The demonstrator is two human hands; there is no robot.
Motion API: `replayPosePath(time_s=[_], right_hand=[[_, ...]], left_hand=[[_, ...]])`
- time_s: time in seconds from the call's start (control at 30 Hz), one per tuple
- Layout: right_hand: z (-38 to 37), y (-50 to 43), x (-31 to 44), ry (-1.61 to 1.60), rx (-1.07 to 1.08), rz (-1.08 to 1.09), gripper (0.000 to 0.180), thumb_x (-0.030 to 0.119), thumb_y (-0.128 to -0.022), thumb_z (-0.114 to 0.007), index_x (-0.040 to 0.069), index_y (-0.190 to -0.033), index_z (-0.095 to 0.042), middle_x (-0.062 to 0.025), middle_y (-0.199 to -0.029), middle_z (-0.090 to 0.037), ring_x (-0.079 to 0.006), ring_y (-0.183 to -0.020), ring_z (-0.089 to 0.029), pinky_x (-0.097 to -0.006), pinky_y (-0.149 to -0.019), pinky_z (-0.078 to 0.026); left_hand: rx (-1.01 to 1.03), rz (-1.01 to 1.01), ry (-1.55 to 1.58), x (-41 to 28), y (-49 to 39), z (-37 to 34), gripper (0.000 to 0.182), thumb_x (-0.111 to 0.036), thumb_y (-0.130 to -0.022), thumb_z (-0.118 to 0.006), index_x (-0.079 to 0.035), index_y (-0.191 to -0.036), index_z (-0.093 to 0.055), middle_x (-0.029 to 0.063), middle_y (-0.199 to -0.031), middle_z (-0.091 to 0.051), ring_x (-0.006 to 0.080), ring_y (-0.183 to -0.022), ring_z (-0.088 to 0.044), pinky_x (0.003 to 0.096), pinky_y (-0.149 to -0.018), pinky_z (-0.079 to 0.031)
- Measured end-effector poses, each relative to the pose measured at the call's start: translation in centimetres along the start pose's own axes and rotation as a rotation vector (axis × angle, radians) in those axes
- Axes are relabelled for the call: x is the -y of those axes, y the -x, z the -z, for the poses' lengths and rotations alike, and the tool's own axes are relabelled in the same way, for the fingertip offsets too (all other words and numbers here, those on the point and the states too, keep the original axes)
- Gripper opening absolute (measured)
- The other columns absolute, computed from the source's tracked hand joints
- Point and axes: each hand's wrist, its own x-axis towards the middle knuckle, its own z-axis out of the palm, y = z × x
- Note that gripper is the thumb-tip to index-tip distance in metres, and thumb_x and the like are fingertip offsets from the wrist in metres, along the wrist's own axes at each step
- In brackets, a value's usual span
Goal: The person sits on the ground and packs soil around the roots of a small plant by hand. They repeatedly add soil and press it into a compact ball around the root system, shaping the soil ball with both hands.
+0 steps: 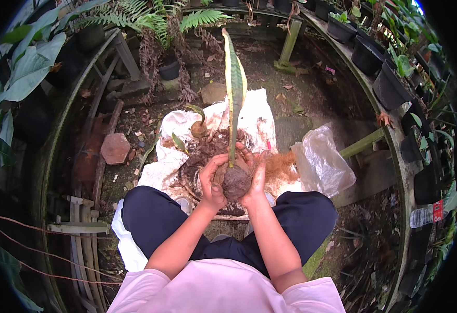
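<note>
Both hands cup a round brown root ball [237,182] from its two sides. My left hand [212,180] presses its left side, fingers curled toward the far edge. On the right, my right hand [256,176] wraps the ball with soil-stained fingers. A tall snake plant leaf [234,84], green with yellow margins, rises upright from the ball. Beneath lies a white plastic sack [160,174] bearing dark soil [209,152]. Orange-brown coconut fibre [281,166] lies just right of my right hand. A smaller root ball [198,129] with a short curved leaf sits on the sack's far left.
A clear plastic bag [326,164] lies right of the sack. To the left is a hexagonal paving block [115,148]. Plant benches curve along both sides, with black pots [392,87] on the right one. A fern [158,23] hangs over the far side.
</note>
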Motion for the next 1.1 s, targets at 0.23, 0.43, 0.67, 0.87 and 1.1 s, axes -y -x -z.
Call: replayPosePath(time_s=[0.23,0.43,0.67,0.87,1.1], right_hand=[[-3.4,0.4,0.5,0.463,0.207,0.443,0.088,0.077,-0.088,-0.038,0.007,-0.141,-0.042,-0.0167,-0.143,-0.044,-0.0292,-0.135,-0.037,-0.0448,-0.115,-0.026],[-4.8,1.1,1.8,0.988,0.484,0.853,0.099,0.047,-0.065,-0.088,0.003,-0.141,-0.042,-0.0187,-0.137,-0.049,-0.032,-0.122,-0.054,-0.0409,-0.104,-0.043],[-9.6,3.7,3.5,1.033,0.47,0.904,0.096,0.039,-0.06,-0.093,0.002,-0.133,-0.043,-0.0146,-0.126,-0.053,-0.0256,-0.117,-0.056,-0.0398,-0.101,-0.046],[-12.0,3.1,6.7,0.342,0.609,0.472,0.077,0.039,-0.073,-0.084,0.007,-0.13,-0.043,-0.012,-0.125,-0.051,-0.0219,-0.114,-0.057,-0.0378,-0.1,-0.048],[-12.8,0.5,6.7,0.511,0.475,0.56,0.079,0.051,-0.079,-0.076,0.011,-0.134,-0.036,-0.0124,-0.129,-0.051,-0.0252,-0.117,-0.056,-0.038,-0.097,-0.049]], left_hand=[[-0.318,0.246,0.648,-0.1,-2.4,0.0,0.096,-0.078,-0.09,-0.028,0.007,-0.132,-0.044,0.023,-0.121,-0.06,0.0305,-0.112,-0.06,0.0443,-0.1,-0.046],[-0.101,0.091,0.425,-5.6,-6.2,1.0,0.102,-0.078,-0.09,-0.017,0.004,-0.15,-0.026,0.0222,-0.153,-0.031,0.0296,-0.144,-0.026,0.0435,-0.119,-0.016],[0.096,0.022,0.196,-12.6,-9.8,1.2,0.105,-0.084,-0.085,-0.011,-0.005,-0.153,-0.024,0.0168,-0.156,-0.028,0.0288,-0.147,-0.021,0.0437,-0.118,-0.012],[0.212,-0.08,0.335,-15.7,-12.5,0.4,0.102,-0.082,-0.086,-0.025,-0.006,-0.154,-0.017,0.0218,-0.156,-0.024,0.032,-0.146,-0.021,0.0439,-0.119,-0.012],[0.045,0.281,0.713,-11.2,-16.9,-0.4,0.082,-0.071,-0.093,-0.033,-0.011,-0.149,-0.029,0.0227,-0.148,-0.038,0.0345,-0.135,-0.039,0.0501,-0.11,-0.036]])
